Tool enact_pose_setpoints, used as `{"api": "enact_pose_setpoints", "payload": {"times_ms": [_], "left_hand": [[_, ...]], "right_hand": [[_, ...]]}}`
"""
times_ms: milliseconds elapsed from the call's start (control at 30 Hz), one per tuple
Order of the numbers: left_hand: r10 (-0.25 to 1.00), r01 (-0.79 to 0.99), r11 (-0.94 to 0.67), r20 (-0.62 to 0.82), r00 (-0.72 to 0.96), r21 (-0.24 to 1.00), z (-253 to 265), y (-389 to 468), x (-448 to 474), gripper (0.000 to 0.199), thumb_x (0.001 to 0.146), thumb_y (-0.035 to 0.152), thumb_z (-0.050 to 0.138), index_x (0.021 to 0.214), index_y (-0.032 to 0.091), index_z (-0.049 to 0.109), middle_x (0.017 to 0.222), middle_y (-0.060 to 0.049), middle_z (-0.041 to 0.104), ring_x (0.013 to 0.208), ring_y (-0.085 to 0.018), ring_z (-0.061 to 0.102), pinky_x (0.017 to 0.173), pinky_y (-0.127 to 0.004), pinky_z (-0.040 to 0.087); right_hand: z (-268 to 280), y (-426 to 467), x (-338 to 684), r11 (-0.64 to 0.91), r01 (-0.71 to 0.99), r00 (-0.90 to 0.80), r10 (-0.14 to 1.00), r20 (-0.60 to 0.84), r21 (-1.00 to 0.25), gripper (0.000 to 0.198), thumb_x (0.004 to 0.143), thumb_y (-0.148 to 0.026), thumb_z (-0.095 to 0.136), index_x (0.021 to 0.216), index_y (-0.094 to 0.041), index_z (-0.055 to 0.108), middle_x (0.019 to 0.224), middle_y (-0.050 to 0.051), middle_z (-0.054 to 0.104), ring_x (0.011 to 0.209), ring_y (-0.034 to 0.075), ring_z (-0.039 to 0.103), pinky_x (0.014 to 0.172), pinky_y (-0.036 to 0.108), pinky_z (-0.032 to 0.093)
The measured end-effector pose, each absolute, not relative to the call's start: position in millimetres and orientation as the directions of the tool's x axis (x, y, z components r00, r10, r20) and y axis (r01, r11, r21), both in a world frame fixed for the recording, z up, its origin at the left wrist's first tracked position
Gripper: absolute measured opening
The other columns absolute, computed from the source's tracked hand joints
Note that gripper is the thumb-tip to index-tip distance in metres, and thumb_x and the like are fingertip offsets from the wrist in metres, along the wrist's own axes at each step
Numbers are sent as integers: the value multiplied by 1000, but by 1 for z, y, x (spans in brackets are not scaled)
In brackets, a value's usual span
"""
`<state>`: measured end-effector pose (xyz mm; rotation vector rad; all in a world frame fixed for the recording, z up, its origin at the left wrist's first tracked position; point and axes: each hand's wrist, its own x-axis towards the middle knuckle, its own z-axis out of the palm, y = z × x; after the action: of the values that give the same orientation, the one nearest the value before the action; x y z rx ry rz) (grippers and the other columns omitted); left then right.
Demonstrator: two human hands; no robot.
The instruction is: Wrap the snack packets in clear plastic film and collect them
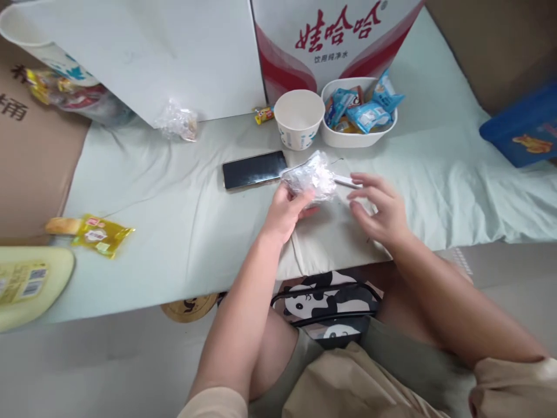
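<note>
My left hand (290, 210) is closed around a crumpled clear plastic bag (314, 179), thumb on top and fingers beneath. What the bag contains, if anything, cannot be made out. To the right of it, my right hand (378, 208) hovers over the cloth with fingers apart and nothing visibly held. A thin white strip (346, 182) lies between the bag and my right fingertips; whether they touch it is unclear. Just left of the bag is a black phone (255, 169), flat on the cloth. A white paper cup (299, 119) stands behind the bag.
A white tub (359, 138) of wrapped snacks stands beside the cup, before a white-and-red carton (335, 35). Another crumpled clear wrapper (177, 121) lies at back left. A yellow snack packet (103, 234), a pale yellow bottle (30, 284) and a blue box (520, 130) flank the sides.
</note>
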<state>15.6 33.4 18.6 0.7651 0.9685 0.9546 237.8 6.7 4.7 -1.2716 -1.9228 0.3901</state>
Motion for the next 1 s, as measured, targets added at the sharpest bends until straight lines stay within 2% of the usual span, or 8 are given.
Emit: {"api": "enact_pose_setpoints", "payload": {"times_ms": [100,233,367,433,633,767,900,1000], "left_hand": [[951,-266,282,-231,207,922,10,40,11,67,69,44,86,125,32,52,132,-5,66,118,-25,67,91,-41,60],[991,-191,87,-66,115,978,-2,47,2,77,70,47,86,135,42,45,136,-3,63,125,-24,63,98,-41,56],[998,-107,-18,24,52,994,-6,45,4,83,70,53,87,139,40,41,133,-5,60,121,-23,63,99,-37,54],[998,-67,-59,61,34,996,-6,42,9,85,69,53,89,138,38,42,131,-5,59,118,-22,63,99,-36,53],[999,-110,-50,48,-23,993,0,37,8,74,72,54,86,132,40,46,132,-4,60,116,-21,64,94,-34,55],[995,-134,-42,30,-91,990,-2,40,-7,64,76,59,81,127,39,47,133,-3,61,121,-21,63,94,-34,56],[998,62,-54,56,-19,997,-6,32,-6,65,72,55,85,119,29,48,117,-5,65,105,-21,68,88,-34,58],[994,362,-106,98,41,926,-5,23,-1,63,74,46,84,123,24,51,127,-11,61,113,-26,66,90,-38,58]], "right_hand": [[-9,27,258,282,792,-62,920,387,-542,33,86,-32,64,117,-24,70,137,16,68,125,38,63,108,62,48],[-13,37,266,225,845,-59,941,333,-485,24,94,-39,57,102,-22,73,113,15,76,108,36,67,96,56,51],[10,20,253,129,724,40,973,228,-677,40,103,-49,45,86,-23,72,64,4,64,59,21,58,63,36,47],[20,11,242,157,638,-4,980,200,-754,49,104,-54,42,80,-23,70,54,1,55,50,17,52,57,33,43],[18,8,220,301,594,-200,954,225,-746,38,103,-48,46,93,-25,75,67,2,66,60,18,59,63,33,45],[8,15,236,262,717,-157,964,216,-646,33,100,-40,49,99,-25,79,75,5,70,67,22,63,65,35,45],[3,21,252,119,874,-18,977,214,-471,33,98,-39,50,106,-23,78,99,11,76,85,28,67,72,39,48],[2,23,253,52,935,39,968,247,-350,32,97,-36,51,112,-22,76,112,13,75,99,33,66,82,46,49]]}}
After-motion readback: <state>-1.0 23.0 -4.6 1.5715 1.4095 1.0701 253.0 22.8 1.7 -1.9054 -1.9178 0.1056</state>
